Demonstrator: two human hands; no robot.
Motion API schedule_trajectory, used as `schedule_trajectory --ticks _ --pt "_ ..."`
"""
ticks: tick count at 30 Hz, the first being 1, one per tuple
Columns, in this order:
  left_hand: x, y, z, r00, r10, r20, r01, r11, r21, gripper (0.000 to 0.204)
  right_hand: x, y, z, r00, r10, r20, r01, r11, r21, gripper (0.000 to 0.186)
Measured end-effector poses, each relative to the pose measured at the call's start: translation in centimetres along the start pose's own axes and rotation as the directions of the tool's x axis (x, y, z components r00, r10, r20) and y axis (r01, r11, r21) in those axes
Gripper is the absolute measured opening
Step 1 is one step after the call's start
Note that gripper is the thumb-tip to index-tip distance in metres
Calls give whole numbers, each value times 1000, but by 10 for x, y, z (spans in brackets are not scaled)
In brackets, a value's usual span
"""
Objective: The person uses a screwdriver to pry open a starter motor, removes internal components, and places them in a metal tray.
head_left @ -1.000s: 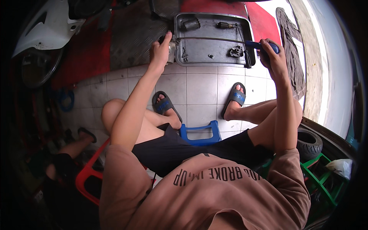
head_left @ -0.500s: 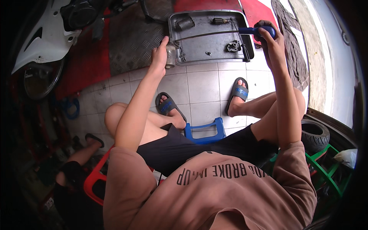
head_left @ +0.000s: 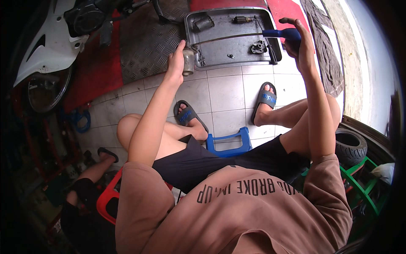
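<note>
My left hand (head_left: 175, 64) is closed around a worn silver metal cylinder (head_left: 188, 63), held upright at the left edge of a grey metal tray (head_left: 220, 64). My right hand (head_left: 305, 48) holds a long screwdriver (head_left: 274, 33) by its blue handle, which lies against the palm while the upper fingers stretch out loosely. The shaft runs leftward over the tray, with its tip at the top of the cylinder; the exact contact is too small to tell. Inside the tray lie a dark hollow cylinder (head_left: 204, 24), a small motor armature (head_left: 242, 19) and a dark metal bracket (head_left: 258, 47).
A white motorcycle (head_left: 46, 51) stands at the far left beside a dark textured plate (head_left: 148, 51). A blue stool (head_left: 230, 145) is between my legs. To the right are a tyre (head_left: 351, 147), a green rack (head_left: 363, 184) and a dark cloth (head_left: 323, 51). Another person's leg (head_left: 95, 169) shows at left.
The fingers of my right hand have loosened and stretched out from around the blue handle, and the hand has turned. My left hand and the cylinder stay nearly in place.
</note>
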State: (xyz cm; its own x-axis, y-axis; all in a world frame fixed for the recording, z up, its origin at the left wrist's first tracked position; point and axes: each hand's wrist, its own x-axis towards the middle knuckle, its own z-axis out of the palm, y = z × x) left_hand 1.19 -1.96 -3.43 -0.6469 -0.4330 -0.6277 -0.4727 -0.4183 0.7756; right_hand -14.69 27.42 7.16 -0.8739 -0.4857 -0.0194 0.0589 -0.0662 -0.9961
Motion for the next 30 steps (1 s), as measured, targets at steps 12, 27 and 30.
schedule_trajectory --ticks 12,27,30 --pt "-2 3 1 999 31 -33 -33 999 -37 42 5 3 -10 995 49 85 -48 999 -22 40" --pt "-1 0 -1 999 26 -38 -28 998 -49 43 5 -5 -2 999 -13 -44 11 999 -41 41" --pt "4 -3 -2 998 54 -35 -55 997 -46 43 5 -3 -9 982 90 167 -89 996 -14 41"
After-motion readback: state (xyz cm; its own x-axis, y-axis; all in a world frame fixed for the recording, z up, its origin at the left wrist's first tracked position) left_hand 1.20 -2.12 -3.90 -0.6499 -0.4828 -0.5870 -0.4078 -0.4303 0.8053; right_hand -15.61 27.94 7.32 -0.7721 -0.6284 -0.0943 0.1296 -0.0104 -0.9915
